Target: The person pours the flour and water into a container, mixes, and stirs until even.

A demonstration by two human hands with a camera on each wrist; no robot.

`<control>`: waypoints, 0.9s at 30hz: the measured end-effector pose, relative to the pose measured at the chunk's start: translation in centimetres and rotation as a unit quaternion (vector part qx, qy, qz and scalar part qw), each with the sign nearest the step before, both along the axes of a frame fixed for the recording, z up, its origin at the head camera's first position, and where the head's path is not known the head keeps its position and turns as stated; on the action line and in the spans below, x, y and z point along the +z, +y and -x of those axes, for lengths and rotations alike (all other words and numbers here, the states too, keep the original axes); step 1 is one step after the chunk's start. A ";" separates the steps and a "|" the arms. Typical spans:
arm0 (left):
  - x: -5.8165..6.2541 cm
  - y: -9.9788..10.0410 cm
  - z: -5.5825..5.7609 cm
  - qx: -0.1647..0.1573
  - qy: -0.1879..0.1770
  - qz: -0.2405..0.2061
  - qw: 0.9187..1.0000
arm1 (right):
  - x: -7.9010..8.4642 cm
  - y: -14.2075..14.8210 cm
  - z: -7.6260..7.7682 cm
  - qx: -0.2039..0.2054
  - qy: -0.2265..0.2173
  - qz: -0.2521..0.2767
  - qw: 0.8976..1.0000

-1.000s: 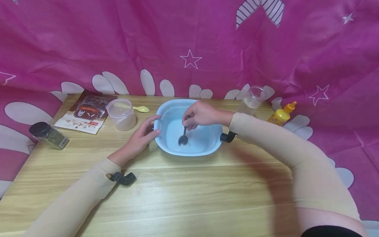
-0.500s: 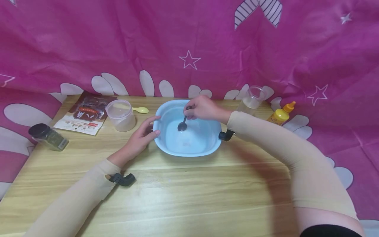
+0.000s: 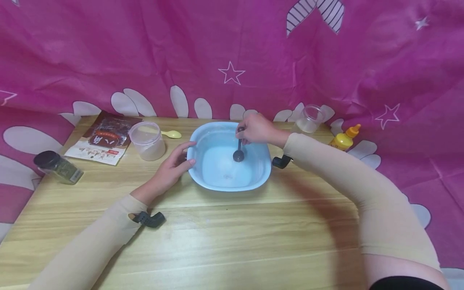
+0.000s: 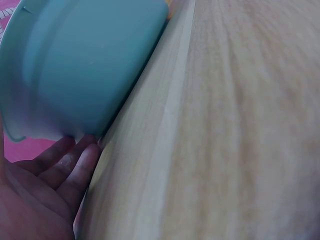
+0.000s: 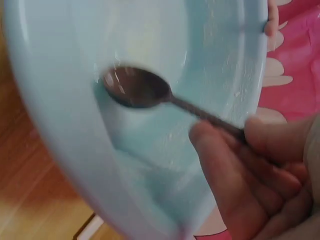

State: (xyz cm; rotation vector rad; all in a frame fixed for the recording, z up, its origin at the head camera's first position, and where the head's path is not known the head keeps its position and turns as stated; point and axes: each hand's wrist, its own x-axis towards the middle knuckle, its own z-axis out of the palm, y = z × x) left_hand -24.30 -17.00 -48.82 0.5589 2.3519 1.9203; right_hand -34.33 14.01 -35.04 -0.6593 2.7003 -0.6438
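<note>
A light blue plastic basin sits on the wooden table, its inner wall wet and glossy in the right wrist view. My left hand holds its left rim, thumb and index fingertips over the edge; the left wrist view shows other fingers against the outer wall. A dark spoon hangs inside the basin, bowl downward in the head view. My right hand pinches its handle from above. The spoon's bowl looks shiny. How much liquid lies in the basin is hard to tell.
Left of the basin stand a clear tub of white powder, a yellow spoon, a sausage packet and a black-lidded jar. Behind my right forearm are a clear cup and a yellow squeeze bottle. A pink curtain backs the table.
My right hand and the spoon have moved back from the basin's front, then rightward across it. The left hand stays on the left rim and the basin has not shifted.
</note>
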 end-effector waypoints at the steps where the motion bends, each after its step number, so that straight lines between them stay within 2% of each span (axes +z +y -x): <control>1: 0.0 0.0 -0.1 0.001 0.000 0.000 1.000 | 0.0 -0.1 0.1 -0.004 0.018 0.000 1.000; 3: 0.0 0.0 -0.1 0.001 -0.001 -0.002 1.000 | -0.2 -0.5 0.3 -0.003 0.041 0.003 0.999; 5: -0.1 0.0 -0.2 0.002 -0.002 -0.005 1.000 | -0.3 -1.1 0.1 0.000 0.038 0.015 0.999; 12: -0.3 0.0 -0.1 0.001 0.001 -0.009 1.000 | -0.5 -2.6 -1.6 0.037 -0.074 0.070 0.994; 15: 0.0 0.0 -0.1 -0.001 0.002 -0.005 1.000 | -0.3 -2.4 -2.0 0.057 -0.107 0.061 0.991; 17: 0.0 0.0 -0.1 -0.002 0.002 -0.002 1.000 | 0.0 -2.1 -2.0 0.057 -0.114 0.040 0.991; 20: 0.1 0.0 -0.1 -0.003 0.002 -0.001 1.000 | 0.3 -1.5 -1.5 0.039 -0.091 -0.001 0.995; 22: 0.0 0.0 -0.1 -0.003 0.003 -0.001 1.000 | 0.4 -1.2 -1.1 0.026 -0.051 -0.020 0.998; 25: 0.1 -0.1 -0.2 -0.003 0.005 -0.002 1.000 | 0.2 -1.0 -0.4 0.012 0.016 -0.024 0.999; 27: 0.1 0.0 -0.1 -0.001 0.005 0.000 1.000 | 0.1 -1.0 -0.2 0.012 0.043 -0.013 0.999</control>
